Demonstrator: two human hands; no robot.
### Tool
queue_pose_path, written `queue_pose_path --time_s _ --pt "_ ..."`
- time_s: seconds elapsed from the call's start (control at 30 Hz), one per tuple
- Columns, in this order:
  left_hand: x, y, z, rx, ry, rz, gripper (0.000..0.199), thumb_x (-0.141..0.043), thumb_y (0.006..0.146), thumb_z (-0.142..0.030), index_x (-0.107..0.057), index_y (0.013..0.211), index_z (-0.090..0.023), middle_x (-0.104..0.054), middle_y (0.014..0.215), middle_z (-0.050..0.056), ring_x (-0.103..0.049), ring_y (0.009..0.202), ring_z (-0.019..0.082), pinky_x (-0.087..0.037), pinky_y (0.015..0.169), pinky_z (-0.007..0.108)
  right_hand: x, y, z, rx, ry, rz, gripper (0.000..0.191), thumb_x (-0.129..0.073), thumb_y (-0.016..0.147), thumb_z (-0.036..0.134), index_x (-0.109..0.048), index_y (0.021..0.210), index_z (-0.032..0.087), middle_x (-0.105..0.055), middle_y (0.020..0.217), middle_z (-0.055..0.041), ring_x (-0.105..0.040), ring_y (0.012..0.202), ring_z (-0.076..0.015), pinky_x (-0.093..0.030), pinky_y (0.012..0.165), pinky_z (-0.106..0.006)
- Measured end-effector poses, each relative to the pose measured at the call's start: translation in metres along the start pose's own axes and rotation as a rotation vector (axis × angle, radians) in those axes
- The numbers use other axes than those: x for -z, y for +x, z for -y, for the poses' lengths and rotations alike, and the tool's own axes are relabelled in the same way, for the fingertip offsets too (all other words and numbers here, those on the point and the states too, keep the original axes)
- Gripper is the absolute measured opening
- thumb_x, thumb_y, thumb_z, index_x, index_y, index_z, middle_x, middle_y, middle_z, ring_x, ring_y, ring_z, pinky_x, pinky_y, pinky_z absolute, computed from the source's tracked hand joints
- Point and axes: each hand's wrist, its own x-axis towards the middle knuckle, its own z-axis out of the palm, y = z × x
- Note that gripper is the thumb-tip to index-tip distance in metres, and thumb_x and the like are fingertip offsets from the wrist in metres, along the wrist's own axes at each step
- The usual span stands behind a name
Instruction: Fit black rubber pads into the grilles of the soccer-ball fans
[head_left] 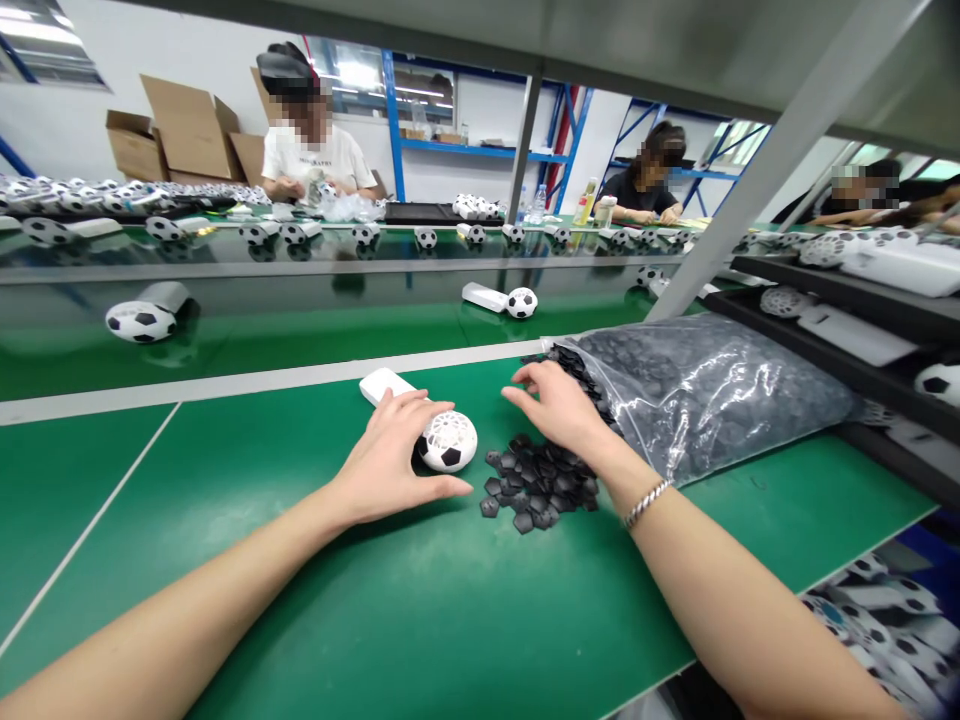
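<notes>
Left grip [395, 455] loosely around soccer-ball piece [453, 440]

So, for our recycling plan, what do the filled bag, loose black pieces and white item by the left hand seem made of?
Filled bag: glossy, clear plastic film, judging by creases and highlights. Black pieces: fairly matt plastic or rubber, being dull and thin. White item: likely smooth hard plastic, from its soft sheen and openwork.
</notes>
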Motion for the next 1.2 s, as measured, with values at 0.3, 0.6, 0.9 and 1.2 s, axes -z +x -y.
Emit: queue_pose_path --time_s 0.3,0.6,0.9,1.2 --pt "0.004 -0.004 -0.006 0.065 -0.139 0.081 0.065 -0.063 0.068 -0.054 -0.046 0.124 -0.026 -0.048 0.131 0.007 -0.017 0.134 0.031 -0.023 0.106 0.052 -0.005 0.009 -0.021 -0.071 -0.275 0.054 0.009 -0.058 0.079 0.024 -0.063 0.082 0.018 -0.062 0.089 -0.0098 -0.059 0.085 -0.0224 -0.044 0.074 -0.033" --pt "0.007 -0.002 -0.009 0.045 -0.227 0.072 0.053 -0.064 0.070 -0.048 -0.053 0.115 -0.023 -0.053 0.123 0.007 -0.025 0.131 0.027 -0.028 0.105 0.044 -0.005 0.007 -0.014 0.007 -0.180 0.033 0.028 -0.042 0.081 0.005 -0.061 0.101 0.009 -0.059 0.103 -0.0199 -0.059 0.095 -0.0287 -0.042 0.083 -0.040" --pt "0.014 0.000 -0.008 0.067 -0.267 0.212 0.059 -0.065 0.066 -0.050 -0.048 0.117 -0.025 -0.035 0.139 0.010 -0.020 0.134 0.028 -0.025 0.106 0.047 -0.008 -0.008 0.016 0.261 0.444 0.140 0.009 -0.056 0.080 0.020 -0.063 0.085 0.018 -0.061 0.084 -0.0013 -0.057 0.079 -0.0129 -0.046 0.070 -0.025" --pt "-0.001 -0.004 -0.019 0.079 -0.239 0.053 0.050 -0.071 0.061 -0.045 -0.050 0.101 -0.023 -0.050 0.120 0.009 -0.023 0.132 0.030 -0.030 0.101 0.050 -0.003 -0.027 0.038 0.478 0.551 0.401 0.004 -0.061 0.078 0.017 -0.064 0.080 0.019 -0.063 0.079 0.0011 -0.057 0.077 -0.0121 -0.043 0.075 -0.025"
